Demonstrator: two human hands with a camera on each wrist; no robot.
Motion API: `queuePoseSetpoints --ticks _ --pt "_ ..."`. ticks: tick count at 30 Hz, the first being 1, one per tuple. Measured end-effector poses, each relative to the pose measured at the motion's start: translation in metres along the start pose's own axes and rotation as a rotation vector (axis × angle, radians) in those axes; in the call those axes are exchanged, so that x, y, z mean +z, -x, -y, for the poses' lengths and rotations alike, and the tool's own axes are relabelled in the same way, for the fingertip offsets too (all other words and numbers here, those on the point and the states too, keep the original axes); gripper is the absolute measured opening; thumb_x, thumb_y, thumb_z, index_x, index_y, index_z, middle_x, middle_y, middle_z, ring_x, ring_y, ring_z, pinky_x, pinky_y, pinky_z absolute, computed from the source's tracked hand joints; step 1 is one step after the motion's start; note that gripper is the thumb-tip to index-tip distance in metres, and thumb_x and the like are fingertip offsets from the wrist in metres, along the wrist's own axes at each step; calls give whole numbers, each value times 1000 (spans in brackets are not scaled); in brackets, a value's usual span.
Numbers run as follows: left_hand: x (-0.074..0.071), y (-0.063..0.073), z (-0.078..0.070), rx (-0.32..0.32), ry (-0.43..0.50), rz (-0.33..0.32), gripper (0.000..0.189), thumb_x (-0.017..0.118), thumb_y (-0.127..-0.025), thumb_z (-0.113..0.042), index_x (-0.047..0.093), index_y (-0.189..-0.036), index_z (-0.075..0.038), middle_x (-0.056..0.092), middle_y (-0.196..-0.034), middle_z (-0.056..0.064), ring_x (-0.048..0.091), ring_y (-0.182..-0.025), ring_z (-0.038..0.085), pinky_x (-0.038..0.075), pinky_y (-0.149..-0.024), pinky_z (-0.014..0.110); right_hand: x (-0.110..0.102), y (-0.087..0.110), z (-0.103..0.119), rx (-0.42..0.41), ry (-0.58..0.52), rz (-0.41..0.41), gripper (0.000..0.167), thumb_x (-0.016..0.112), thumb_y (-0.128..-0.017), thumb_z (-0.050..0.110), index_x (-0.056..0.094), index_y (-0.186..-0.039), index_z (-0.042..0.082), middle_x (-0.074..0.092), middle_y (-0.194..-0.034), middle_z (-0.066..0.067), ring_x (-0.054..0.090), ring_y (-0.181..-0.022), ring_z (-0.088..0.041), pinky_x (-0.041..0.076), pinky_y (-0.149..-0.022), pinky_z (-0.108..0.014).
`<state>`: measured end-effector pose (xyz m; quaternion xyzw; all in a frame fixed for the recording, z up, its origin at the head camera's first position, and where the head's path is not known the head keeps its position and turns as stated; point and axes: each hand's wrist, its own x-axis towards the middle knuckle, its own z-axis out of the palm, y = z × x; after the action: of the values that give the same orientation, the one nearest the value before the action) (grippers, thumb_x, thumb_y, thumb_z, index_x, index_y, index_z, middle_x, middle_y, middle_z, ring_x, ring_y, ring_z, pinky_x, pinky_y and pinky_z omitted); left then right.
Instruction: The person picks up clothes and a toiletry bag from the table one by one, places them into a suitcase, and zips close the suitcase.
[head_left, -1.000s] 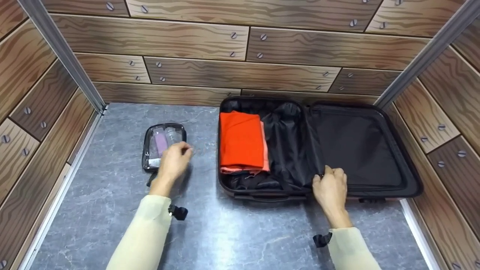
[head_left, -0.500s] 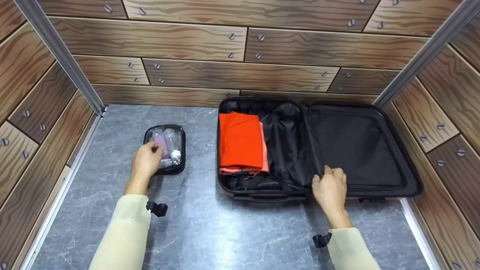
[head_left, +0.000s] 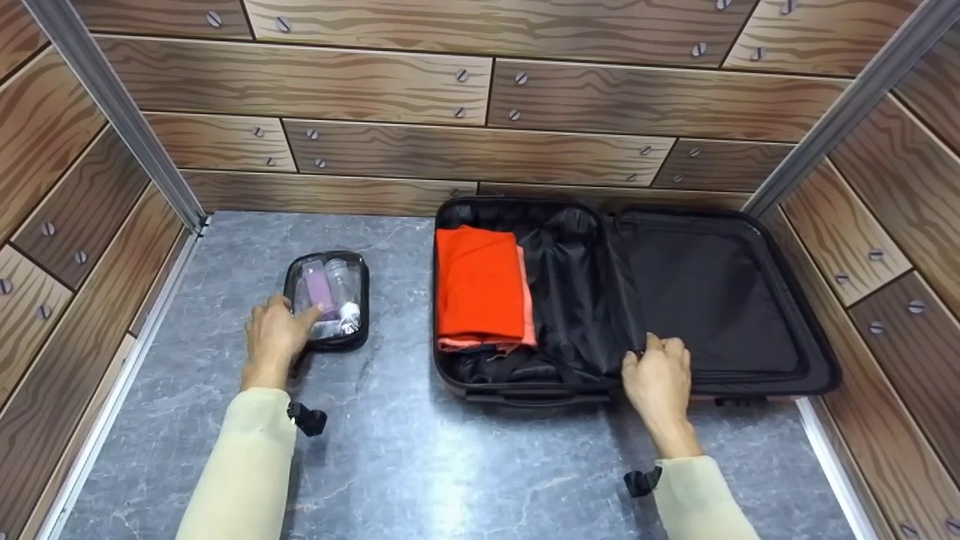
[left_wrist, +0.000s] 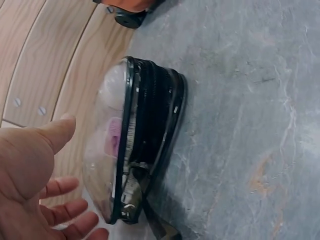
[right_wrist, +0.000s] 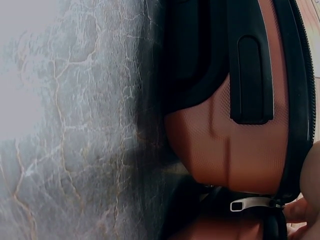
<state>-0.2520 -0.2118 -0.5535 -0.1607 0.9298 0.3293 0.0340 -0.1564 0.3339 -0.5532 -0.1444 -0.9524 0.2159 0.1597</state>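
Observation:
A clear toiletry bag (head_left: 364, 300) with black trim lies on the floor; through its top show a lilac item (head_left: 318, 289) and a clear bottle with a white cap (head_left: 349, 311). My left hand (head_left: 274, 334) is at its left side, fingers spread and thumb over the near left edge. In the left wrist view, a gap separates thumb and fingers from the bag (left_wrist: 155, 100). To the right lies an open suitcase (head_left: 540, 390), black inside, orange outside (right_wrist: 225, 145). My right hand (head_left: 660, 379) grips its near edge at the hinge, fingertips partly hidden, by a metal zipper pull (right_wrist: 250, 204).
Folded red-orange clothing (head_left: 480, 285) fills the left part of the suitcase's left half. The right half (head_left: 720, 300) lies flat beside the right wall. Wood-patterned walls (head_left: 390, 154) enclose the grey marbled floor (head_left: 405, 465) at the back and sides.
My left hand has moved from above the bag's right side to its left edge, and its fingers have spread. My right hand has stayed at the suitcase edge.

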Motion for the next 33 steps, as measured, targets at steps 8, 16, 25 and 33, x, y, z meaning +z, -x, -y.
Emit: queuePoseSetpoints --ticks 8,16,25,33 --pt "7 -4 2 -69 -21 75 108 66 -94 -68 28 -155 13 36 -149 48 41 -137 64 35 -117 68 -1 0 1 2 -2 4 53 65 -95 14 57 -138 -16 56 -123 -32 48 -121 -51 41 -107 -62" --pt "13 -6 3 -120 -23 118 118 66 -92 -71 18 -157 15 32 -152 48 36 -141 63 32 -120 68 -2 -1 1 16 6 20 53 65 -96 15 57 -139 -14 55 -124 -31 48 -122 -50 41 -107 -62" --pt "12 -6 1 -137 -25 148 121 65 -90 -74 19 -157 16 33 -153 46 35 -141 62 31 -120 68 -3 -1 0 20 5 27 53 64 -97 16 57 -140 -14 55 -125 -32 48 -123 -50 41 -107 -62" --pt "9 -7 0 -141 -42 154 119 66 -90 -74 25 -153 18 39 -150 45 40 -138 60 33 -120 66 -1 -1 -1 17 4 17 53 64 -96 15 57 -139 -15 56 -124 -32 48 -123 -51 41 -107 -62"
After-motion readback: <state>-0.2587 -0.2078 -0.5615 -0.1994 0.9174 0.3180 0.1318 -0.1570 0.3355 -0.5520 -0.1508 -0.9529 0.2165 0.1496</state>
